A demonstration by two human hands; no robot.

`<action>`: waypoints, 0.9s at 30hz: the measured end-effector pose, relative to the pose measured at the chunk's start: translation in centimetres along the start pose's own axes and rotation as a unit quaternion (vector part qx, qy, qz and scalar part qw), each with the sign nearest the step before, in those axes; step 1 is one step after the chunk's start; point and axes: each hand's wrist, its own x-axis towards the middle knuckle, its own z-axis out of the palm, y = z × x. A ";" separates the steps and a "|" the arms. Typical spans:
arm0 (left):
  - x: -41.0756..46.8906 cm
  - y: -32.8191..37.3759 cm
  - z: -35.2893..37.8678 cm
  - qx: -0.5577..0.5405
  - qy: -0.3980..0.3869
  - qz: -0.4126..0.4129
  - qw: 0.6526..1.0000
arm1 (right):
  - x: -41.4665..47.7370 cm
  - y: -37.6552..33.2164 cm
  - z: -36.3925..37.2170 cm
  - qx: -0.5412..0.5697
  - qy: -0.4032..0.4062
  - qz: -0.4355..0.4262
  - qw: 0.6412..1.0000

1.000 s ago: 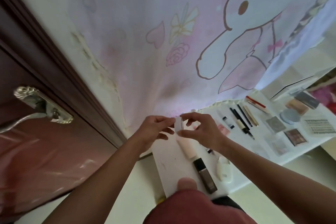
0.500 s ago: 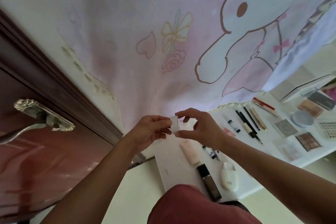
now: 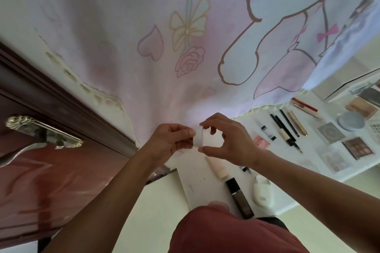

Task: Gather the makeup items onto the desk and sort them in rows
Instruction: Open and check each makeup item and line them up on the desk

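Observation:
A small white jar (image 3: 198,136) is held in the air above the left end of the white desk (image 3: 197,178). My left hand (image 3: 170,141) pinches its left side, and my right hand (image 3: 228,141) grips its right side with thumb below and fingers above. Under my hands lie a pale pink tube (image 3: 219,168), a dark bottle (image 3: 239,198) and a white oval case (image 3: 263,191). Further right, pencils (image 3: 285,127), a round blue compact (image 3: 351,121) and an eyeshadow palette (image 3: 357,148) lie in rows.
A pink cartoon curtain (image 3: 185,47) hangs behind the desk. A dark wooden door (image 3: 41,160) with a metal handle (image 3: 43,131) stands at the left. My red-clad knee (image 3: 226,232) is below the desk's near edge.
Both hands have stayed together on the white jar, lifting it slightly. The view has shifted a little, so the desk items sit further right.

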 end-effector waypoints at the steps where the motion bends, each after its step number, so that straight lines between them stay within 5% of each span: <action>1: 0.0 0.2 0.1 0.000 0.002 0.005 1.000 | 0.1 0.0 -0.2 -0.001 0.000 -0.001 1.000; 27: -1.5 0.4 0.5 0.089 -0.004 0.027 0.996 | -1.4 -1.2 -0.8 0.024 0.001 0.048 0.999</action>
